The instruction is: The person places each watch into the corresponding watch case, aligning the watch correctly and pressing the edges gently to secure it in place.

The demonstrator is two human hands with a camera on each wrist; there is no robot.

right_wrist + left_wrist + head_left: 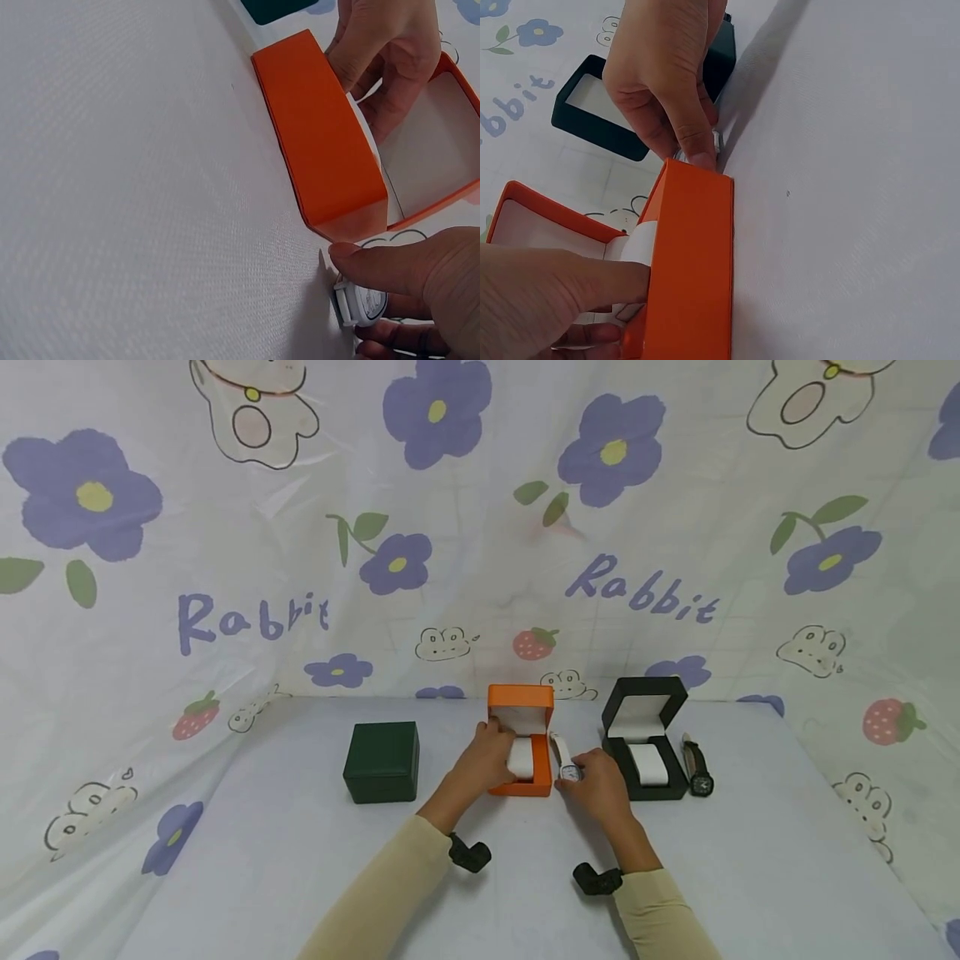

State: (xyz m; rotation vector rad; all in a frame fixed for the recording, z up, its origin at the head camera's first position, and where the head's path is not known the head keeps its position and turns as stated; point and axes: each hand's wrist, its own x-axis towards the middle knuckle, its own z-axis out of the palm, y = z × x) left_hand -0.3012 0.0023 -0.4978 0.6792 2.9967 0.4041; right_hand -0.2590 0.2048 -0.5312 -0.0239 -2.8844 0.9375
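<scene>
An orange watch box (542,768) stands with its lid up and a white cushion (522,758) inside. My left hand (487,757) reaches into its left side, thumb and fingers pinching the cushion; the front wall partly hides them in the right wrist view. Just right of this box, my right hand (602,785) holds a white-strapped watch (371,301) by its round case, between thumb and fingers. The strap stretches away toward the back, close along the box's side.
Farther right is an open dark watch box (660,792) with a white cushion, and a black watch (701,782) lies beside it. A closed green box (381,763) sits at the left. Behind the white table (300,893) hangs a flower-printed cloth (480,527).
</scene>
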